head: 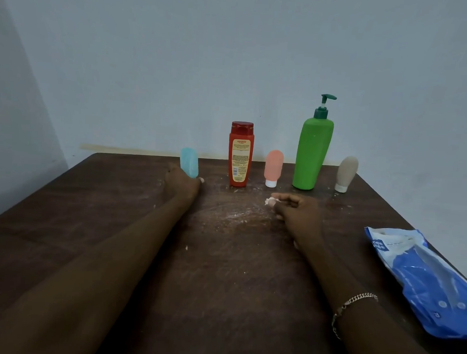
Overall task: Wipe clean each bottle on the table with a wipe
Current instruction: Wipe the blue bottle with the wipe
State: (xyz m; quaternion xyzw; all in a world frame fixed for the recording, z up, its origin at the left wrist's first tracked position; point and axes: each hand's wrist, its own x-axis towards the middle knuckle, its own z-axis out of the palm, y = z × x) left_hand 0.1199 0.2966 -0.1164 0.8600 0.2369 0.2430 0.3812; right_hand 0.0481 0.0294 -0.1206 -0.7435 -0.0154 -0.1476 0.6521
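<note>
At the far left of a row of five bottles, the left hand (182, 181) grips a small translucent blue bottle (189, 162). The right hand (293, 208) pinches a crumpled white wipe (269, 201). Best to steady the bottle while rubbing all round.

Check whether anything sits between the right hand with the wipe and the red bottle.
Nothing visible does: the right hand holds the wipe just short of the red bottle, only bare table between.
</note>
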